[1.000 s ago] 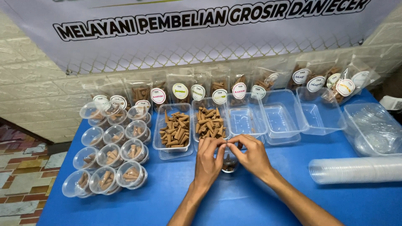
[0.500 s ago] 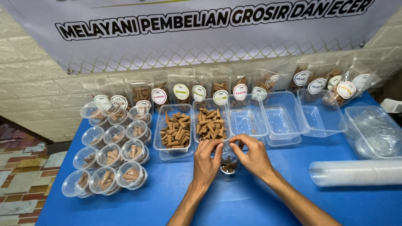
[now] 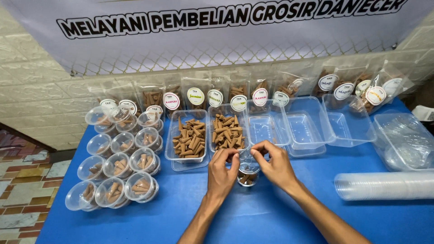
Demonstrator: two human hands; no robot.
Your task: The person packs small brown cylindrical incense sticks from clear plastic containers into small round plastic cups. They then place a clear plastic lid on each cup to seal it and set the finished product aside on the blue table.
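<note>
Left hand and right hand both pinch what seems a clear lid over the small cup of brown cones on the blue bench.

A small cup stands on the table at the centre, with the left hand at its 9 o'clock and the right hand at its 3 o'clock. Two trays of cones lie at 11 o'clock, empty trays at 1 o'clock. Lidded cups cluster at 9 o'clock, a lying stack of cups at 3 o'clock, and bags line up behind the trays at 12 o'clock
</note>
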